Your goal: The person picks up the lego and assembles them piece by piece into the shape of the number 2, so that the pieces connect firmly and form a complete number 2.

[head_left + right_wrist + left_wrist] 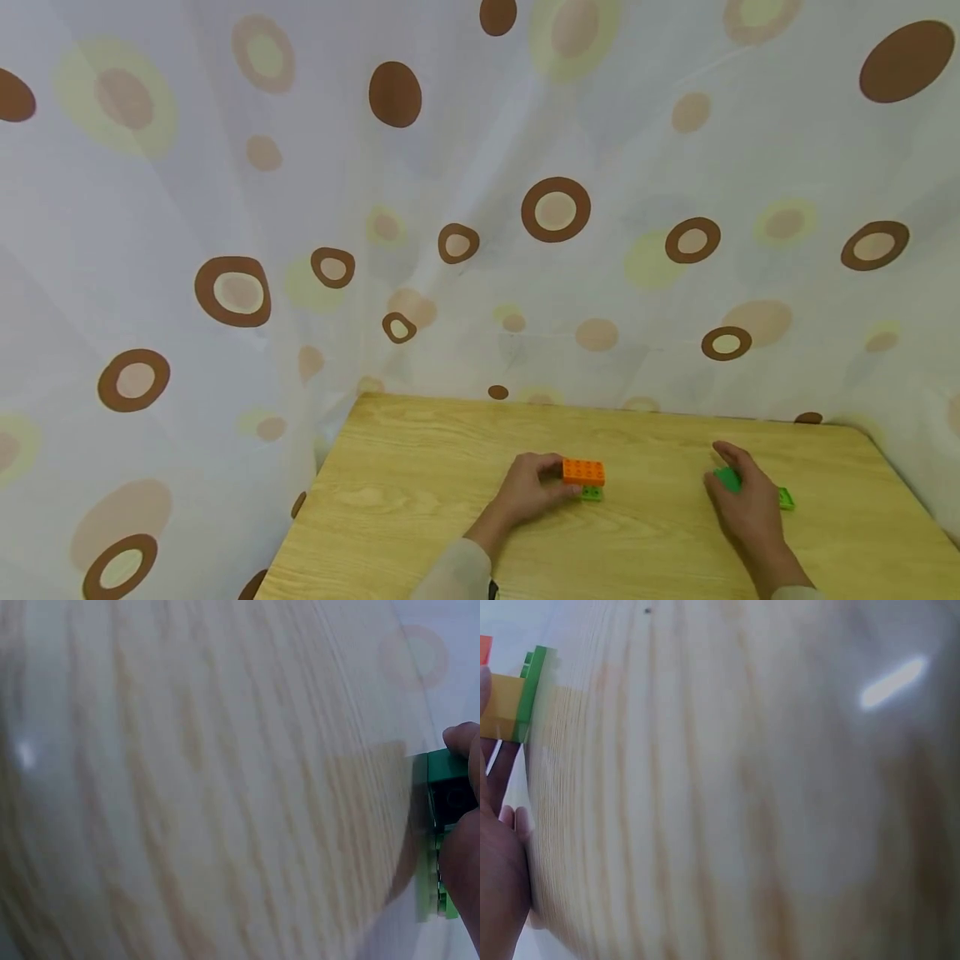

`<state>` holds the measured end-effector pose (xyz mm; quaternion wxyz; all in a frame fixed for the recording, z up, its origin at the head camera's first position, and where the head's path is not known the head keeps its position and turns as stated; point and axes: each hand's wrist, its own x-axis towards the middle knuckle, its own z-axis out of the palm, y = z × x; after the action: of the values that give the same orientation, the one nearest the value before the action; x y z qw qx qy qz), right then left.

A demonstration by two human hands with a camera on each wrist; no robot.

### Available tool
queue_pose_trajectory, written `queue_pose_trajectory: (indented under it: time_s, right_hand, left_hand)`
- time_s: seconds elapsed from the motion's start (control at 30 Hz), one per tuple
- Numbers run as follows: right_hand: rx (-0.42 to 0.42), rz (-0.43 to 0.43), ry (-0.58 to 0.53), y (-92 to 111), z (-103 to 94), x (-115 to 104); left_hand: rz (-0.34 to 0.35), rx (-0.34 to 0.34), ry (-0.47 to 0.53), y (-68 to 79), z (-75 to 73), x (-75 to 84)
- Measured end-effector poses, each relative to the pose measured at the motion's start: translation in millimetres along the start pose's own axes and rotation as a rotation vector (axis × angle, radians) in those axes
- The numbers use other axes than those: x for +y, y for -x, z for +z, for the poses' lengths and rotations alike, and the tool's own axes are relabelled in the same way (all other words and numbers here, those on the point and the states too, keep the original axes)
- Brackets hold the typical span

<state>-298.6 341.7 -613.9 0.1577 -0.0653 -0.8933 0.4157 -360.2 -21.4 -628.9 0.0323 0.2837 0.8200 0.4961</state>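
A person worked with both bare hands over a pale wooden table, the left hand reaching in from the near edge, the right hand well apart from it near the table's right side. The left wrist came out of a light sleeve, and the hand bent inward, fingers curved behind and thumb in front, pinching a small stack of toy bricks. The right hand lay palm down, its forearm slanting in from the lower right, with thumb and forefinger curled about a dark green brick and gripping it between them.

The tabletop carried both groups of pieces. The dark green brick turned a dark, hollow side toward the right wrist camera, a round tube showing inside it. A bright green piece with a raised rim showed just beyond the right hand's outer side; whether it was joined to the dark green brick could not be told behind the fingers.

In the left hand's stack, an orange brick sat uppermost, glossy, with two rows of round studs facing up. A light green piece showed beneath it, two studs bare at the front. The left wrist view caught a yellow block between them, partly covered by a fingertip.
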Motion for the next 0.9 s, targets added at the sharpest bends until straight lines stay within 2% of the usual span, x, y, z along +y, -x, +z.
queue_pose_trajectory:
  time_s: [0.17,0.37,0.53,0.7,0.9]
  right_hand:
    - [-0.024,-0.086,0.012,-3.9,11.1,-3.2]
    - [-0.086,-0.143,-0.059,-3.5,25.9,-14.0]
    - [-0.076,-0.212,-0.091,3.6,44.0,-21.3]
    - [-0.074,-0.292,-0.111,1.1,58.2,-34.1]
    - [-0.114,-0.305,-0.132,6.4,69.3,-42.7]
  left_hand:
    - [-0.011,0.002,-0.012,-1.9,-2.6,1.3]
    - [-0.025,-0.001,0.032,-2.1,-0.1,1.0]
    - [-0.039,0.002,0.103,4.0,2.6,3.0]
    - [-0.014,0.025,0.117,0.4,-0.1,5.7]
    - [-0.049,0.024,0.101,1.7,-0.1,5.6]
